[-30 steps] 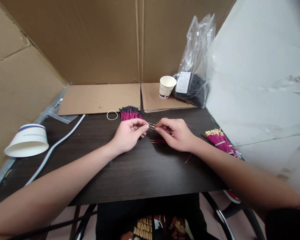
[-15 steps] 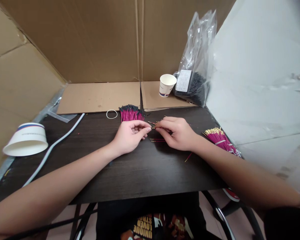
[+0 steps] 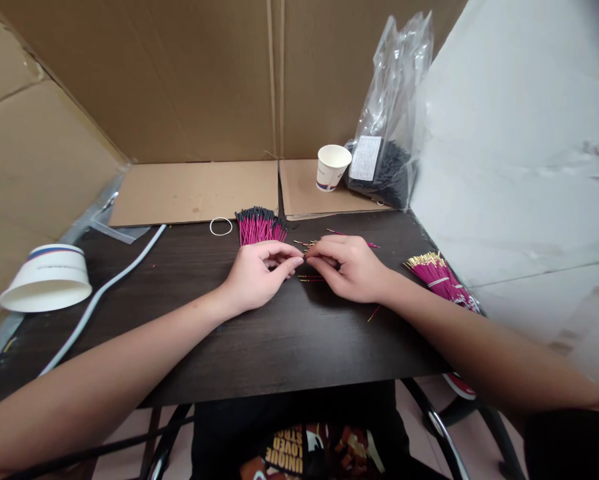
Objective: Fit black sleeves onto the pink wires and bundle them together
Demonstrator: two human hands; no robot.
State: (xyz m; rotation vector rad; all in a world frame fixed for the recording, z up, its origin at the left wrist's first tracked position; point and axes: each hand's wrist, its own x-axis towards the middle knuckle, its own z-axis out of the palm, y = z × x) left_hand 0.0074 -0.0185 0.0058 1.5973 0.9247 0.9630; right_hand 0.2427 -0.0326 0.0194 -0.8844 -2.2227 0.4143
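The left hand and the right hand rest on the dark table, in the middle, and their fingertips almost meet. Between them the fingers pinch narrowly some thin pink wires with gold tips; how many wires each hand holds I cannot tell, they are too small. A few loose wires lie on the table just under the hands, and one more lies near the right wrist. Just behind the left hand there is a bundle of pink wires with black ends, and a white rubber band lies to the left of it. On the right side a second bundle with gold ends lies near the table edge. Far behind stand a paper cup and a plastic bag with black parts. On the far left a paper bowl lies upside down, beside a white cable.
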